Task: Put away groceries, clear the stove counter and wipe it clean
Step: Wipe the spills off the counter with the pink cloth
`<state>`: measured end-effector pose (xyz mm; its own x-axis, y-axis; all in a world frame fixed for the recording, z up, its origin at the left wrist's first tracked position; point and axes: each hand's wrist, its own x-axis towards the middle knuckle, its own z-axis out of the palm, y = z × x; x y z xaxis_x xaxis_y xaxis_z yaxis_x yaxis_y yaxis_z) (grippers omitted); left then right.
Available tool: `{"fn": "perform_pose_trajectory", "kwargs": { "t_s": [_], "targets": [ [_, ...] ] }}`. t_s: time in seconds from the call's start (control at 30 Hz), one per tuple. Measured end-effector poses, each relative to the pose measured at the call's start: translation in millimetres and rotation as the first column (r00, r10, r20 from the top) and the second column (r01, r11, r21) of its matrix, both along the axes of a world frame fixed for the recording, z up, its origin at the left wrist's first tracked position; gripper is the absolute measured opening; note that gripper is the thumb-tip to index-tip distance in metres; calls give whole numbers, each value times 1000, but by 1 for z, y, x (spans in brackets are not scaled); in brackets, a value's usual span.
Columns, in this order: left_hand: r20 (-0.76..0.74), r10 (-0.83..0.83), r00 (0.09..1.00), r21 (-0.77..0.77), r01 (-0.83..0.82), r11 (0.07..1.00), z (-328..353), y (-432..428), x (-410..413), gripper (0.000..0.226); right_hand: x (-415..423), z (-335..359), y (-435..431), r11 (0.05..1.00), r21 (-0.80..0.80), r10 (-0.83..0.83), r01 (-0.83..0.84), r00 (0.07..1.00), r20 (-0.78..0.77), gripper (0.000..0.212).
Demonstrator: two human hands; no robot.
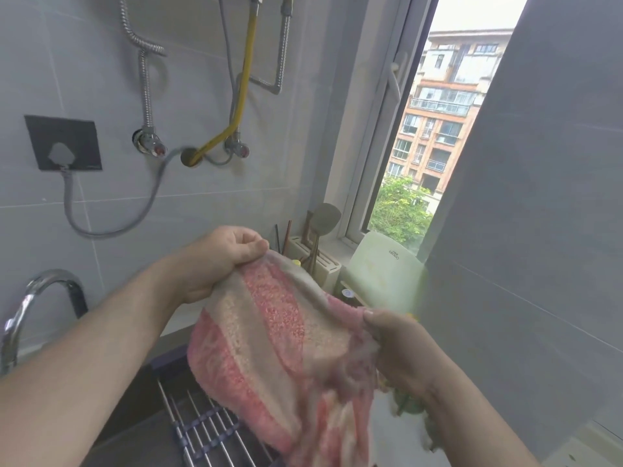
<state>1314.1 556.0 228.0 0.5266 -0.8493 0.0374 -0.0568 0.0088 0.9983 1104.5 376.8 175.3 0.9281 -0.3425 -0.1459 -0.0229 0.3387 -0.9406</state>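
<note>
Both hands stretch a pink-and-beige striped dishcloth (269, 332) above a sink's roll-up drying rack (205, 429). The left hand (219, 261) pinches its top corner and the right hand (397, 345) grips its bunched right edge. The small logo on the pale green cutting board (381, 271) is unreadable.

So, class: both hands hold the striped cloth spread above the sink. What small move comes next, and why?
Probably fold the cloth into a pad. The left hand and right hand each pinch an edge, so it hangs spread and loose over the sink rack; folded, it would likely wipe better.
</note>
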Motion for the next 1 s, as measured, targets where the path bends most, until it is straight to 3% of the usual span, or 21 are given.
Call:
{"fn": "perform_pose_trajectory", "kwargs": {
  "t_s": [0.1,0.2,0.3,0.37,0.43,0.5,0.57,0.7,0.77,0.87,1.0],
  "targets": [
    [70,71,995,-47,-68,997,15,-10,-11,26,8,-3,3,986,-71,-148,150,989,32,17],
    [-46,66,997,-133,-72,988,29,-19,-19,27,11,1,0,973,-163,-155,165,985,75,29],
    [-284,5,959,-287,-90,954,52,-34,-30,30,9,-10,-3,906,-423,-24,17,1000,-11,27],
    [-343,-28,939,-342,-97,935,69,-46,-37,32,6,-29,9,843,-511,87,-168,980,-178,18],
    [-344,-14,939,-350,-115,930,84,-57,-41,32,4,-50,24,806,-536,114,-253,954,-278,26],
    [-349,15,937,-355,-147,923,93,-63,-40,30,3,-60,33,858,-474,91,-199,966,-240,33],
    [-352,68,933,-342,-196,919,97,-65,-35,28,2,-56,39,944,-316,36,-98,980,-198,41],
    [-343,277,898,-315,-388,866,87,-62,-4,23,-10,-24,41,976,-216,-45,13,989,-144,22],
    [-349,361,865,-244,-456,856,67,-60,14,22,-13,-2,42,994,-109,-31,26,999,-44,11],
    [-209,470,858,-72,-492,867,13,-57,28,26,-8,40,55,997,78,6,-20,986,168,23],
    [-75,381,922,135,-369,919,-58,-41,10,11,9,70,59,982,186,-45,-14,949,311,15]
  ]
}}
